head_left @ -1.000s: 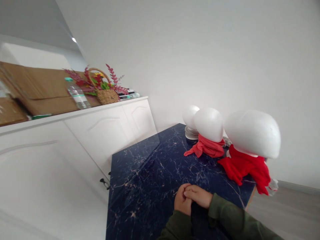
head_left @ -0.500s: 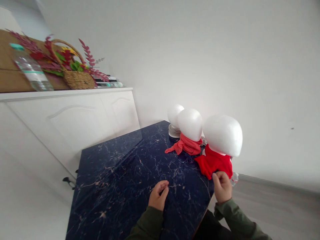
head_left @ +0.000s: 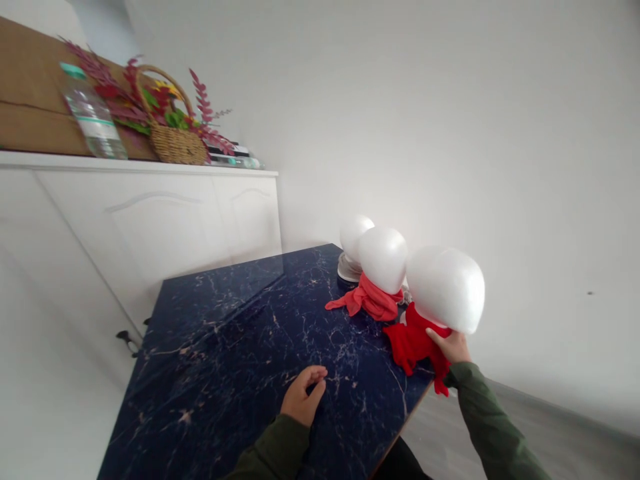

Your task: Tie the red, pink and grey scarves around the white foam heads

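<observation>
Closest to me, a white mannequin head (head_left: pixel 445 283) stands at the table's right edge, a bright red scarf (head_left: pixel 417 339) around its neck. My right hand (head_left: pixel 456 345) is at that neck, just under the head. Its thumb lies across the scarf, and its other fingers are hidden behind. One end of the scarf hangs below the hand. My left hand (head_left: pixel 304 395) rests over the dark marbled tabletop, its fingers loosely curved, the thumb apart and nothing in it. Behind are a second mannequin head (head_left: pixel 384 259) with a coral scarf (head_left: pixel 373 299) and a third head (head_left: pixel 354 233).
Under the third head is beige material (head_left: pixel 349 268). The blue marbled table (head_left: pixel 235 340) meets a white cabinet (head_left: pixel 160 227) on the left. On the cabinet stand a plastic bottle (head_left: pixel 95 120), a wicker basket (head_left: pixel 177 143) of artificial flowers and a cardboard box (head_left: pixel 30 87).
My right hand has moved from the scarf's lower side up to the neck, its thumb now across the cloth. A scarf end now hangs over the edge. My view has shifted slightly.
</observation>
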The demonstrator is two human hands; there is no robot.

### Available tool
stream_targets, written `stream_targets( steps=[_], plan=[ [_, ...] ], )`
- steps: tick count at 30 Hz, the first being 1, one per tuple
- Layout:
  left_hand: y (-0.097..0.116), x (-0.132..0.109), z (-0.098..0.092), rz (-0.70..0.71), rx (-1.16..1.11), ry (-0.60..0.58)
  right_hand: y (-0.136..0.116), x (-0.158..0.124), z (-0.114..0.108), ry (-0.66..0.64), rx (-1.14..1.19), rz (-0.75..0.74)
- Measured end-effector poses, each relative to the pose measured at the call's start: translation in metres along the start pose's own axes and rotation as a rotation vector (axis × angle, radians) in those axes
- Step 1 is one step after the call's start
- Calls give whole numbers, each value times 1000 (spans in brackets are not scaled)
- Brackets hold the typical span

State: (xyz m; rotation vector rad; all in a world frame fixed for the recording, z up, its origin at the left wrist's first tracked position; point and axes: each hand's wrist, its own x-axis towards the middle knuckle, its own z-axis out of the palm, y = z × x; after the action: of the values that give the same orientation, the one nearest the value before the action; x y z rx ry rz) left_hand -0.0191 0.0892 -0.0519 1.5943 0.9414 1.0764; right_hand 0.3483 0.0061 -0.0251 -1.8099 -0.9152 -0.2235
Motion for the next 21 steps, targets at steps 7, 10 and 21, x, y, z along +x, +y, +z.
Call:
stream_targets(
  steps=[7,10,21],
  plan=[
    [4,-1,-1,19,44,-7,15,9,3,9,-50,42],
    [6,-1,-2,15,54,-18,14,8,3,8,-54,69],
    [7,-1,-1,24,46,-6,40,9,-9,-41,166,102]
  ],
)
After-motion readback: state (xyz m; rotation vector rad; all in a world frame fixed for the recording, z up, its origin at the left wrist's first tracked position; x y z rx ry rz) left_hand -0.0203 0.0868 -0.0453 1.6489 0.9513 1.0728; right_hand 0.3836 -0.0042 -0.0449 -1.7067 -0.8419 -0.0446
